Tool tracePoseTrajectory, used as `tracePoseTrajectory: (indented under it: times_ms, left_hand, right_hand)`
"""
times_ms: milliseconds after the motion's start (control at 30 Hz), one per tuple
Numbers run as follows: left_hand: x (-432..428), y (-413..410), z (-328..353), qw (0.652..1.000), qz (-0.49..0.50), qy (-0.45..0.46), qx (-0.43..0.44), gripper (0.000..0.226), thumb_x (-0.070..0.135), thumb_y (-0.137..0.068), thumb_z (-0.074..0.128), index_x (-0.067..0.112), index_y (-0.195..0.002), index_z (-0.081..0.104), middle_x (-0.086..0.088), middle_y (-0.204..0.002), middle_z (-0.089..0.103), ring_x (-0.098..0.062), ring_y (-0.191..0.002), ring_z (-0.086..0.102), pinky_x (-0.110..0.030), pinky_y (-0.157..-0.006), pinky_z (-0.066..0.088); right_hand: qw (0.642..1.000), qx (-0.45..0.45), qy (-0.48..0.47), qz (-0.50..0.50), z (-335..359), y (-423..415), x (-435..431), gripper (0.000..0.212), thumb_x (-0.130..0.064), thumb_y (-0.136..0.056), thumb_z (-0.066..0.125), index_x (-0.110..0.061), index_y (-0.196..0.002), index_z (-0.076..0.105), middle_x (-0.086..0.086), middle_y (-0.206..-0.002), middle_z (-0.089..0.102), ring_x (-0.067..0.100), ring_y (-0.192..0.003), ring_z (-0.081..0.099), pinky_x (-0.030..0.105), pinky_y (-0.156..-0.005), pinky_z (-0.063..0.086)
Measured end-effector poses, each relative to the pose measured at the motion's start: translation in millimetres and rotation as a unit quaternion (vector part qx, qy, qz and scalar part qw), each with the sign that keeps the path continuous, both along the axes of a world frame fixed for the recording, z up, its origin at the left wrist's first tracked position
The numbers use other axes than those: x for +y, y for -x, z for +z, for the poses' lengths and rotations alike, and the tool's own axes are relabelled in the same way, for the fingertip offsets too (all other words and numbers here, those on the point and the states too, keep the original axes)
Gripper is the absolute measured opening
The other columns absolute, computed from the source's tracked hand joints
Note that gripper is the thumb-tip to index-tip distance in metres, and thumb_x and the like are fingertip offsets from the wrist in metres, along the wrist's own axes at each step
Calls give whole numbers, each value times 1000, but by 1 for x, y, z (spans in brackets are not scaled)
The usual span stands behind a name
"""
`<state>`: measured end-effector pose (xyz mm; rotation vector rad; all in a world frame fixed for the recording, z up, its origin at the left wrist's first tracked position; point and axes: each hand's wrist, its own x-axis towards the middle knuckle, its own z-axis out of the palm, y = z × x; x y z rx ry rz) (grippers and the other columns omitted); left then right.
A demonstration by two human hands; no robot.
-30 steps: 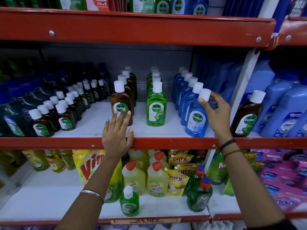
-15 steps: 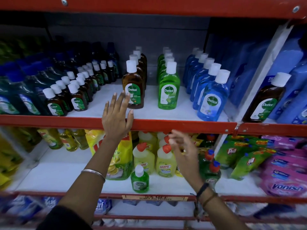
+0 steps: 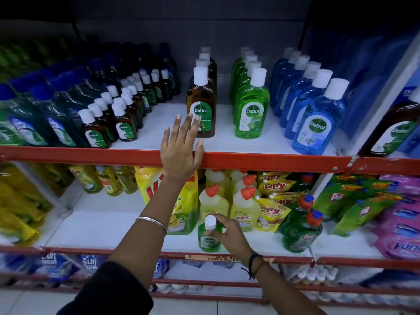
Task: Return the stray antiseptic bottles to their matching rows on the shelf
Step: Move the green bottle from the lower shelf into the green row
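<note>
Down low, nearest us, the right hand (image 3: 229, 235) is on the small green bottle (image 3: 209, 238), which stands upright at the front of the lower shelf (image 3: 109, 230), just ahead of the yellow cleaner bottles (image 3: 245, 210). Fingers curl around its shoulder and neck below the white cap; the grip looks closed on it, though whether it has left the shelf I can't tell. This hand is clearly the nearer one. Its home looks to be up and slightly right: the green row (image 3: 251, 103) on the upper shelf (image 3: 268, 160), between the brown row (image 3: 201, 103) and the blue row (image 3: 314, 114). So the lift goes straight up past the red rail. Higher up, the left hand (image 3: 180, 144) lies flat and spread on that rail, fingertips by the front brown bottle, holding nothing.
</note>
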<state>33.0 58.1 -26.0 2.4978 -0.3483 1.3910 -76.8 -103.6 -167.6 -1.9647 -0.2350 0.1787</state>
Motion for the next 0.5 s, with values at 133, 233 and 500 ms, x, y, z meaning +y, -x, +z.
tracePoseTrajectory:
  times_ms: [133, 233, 500]
  left_hand:
    - [0, 1, 0, 1000, -4, -4, 4, 54, 36, -96, 38, 21, -147, 36, -4, -151, 44, -25, -142, 36, -49, -110, 35]
    - [0, 1, 0, 1000, -7, -2, 9, 54, 36, -96, 38, 21, -147, 36, -4, -151, 44, -25, -142, 36, -50, -110, 36]
    - [-1, 3, 3, 1000, -7, 1, 19, 53, 36, -97, 36, 20, -147, 37, -4, -152, 43, -24, -143, 34, -49, -110, 35]
  right_hand:
    - [999, -24, -27, -27, 22, 0, -14, 35, -25, -77, 77, -18, -110, 68, -8, -105, 71, -2, -97, 64, 13, -82, 47]
    - [995, -60, -55, -56, 61, 1, -28, 33, -19, -73, 80, -22, -105, 70, -18, -93, 74, -1, -91, 67, 12, -77, 49]
    - [960, -218, -151, -88, 186, 1, -54, 36, -26, -67, 76, -26, -103, 68, -14, -88, 76, 8, -83, 70, 21, -73, 56]
